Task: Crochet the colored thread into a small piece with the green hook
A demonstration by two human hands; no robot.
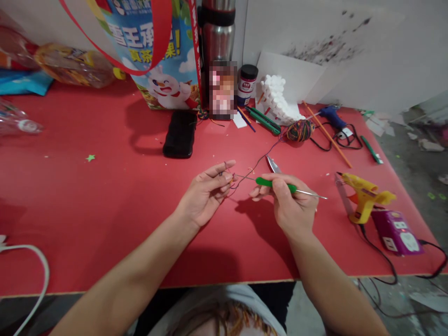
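My left hand (206, 193) pinches a small piece of multicoloured yarn between thumb and fingers, with a strand round a raised finger. My right hand (294, 203) holds a crochet hook by its green handle (263, 182). The hook's thin metal shaft points left and reaches the yarn at my left fingertips. A dark strand (259, 161) runs from there up to the multicoloured yarn ball (300, 130). Partly hidden behind my right hand, a pair of scissors (274, 165) shows its metal blades.
On the red table (105, 210) are a black phone (179, 134), a printed bag (168, 60), a green cutter (264, 121), a yellow glue gun (366, 193), a purple power box (397, 232), a blue glue gun (332, 116) and a white cable (44, 266).
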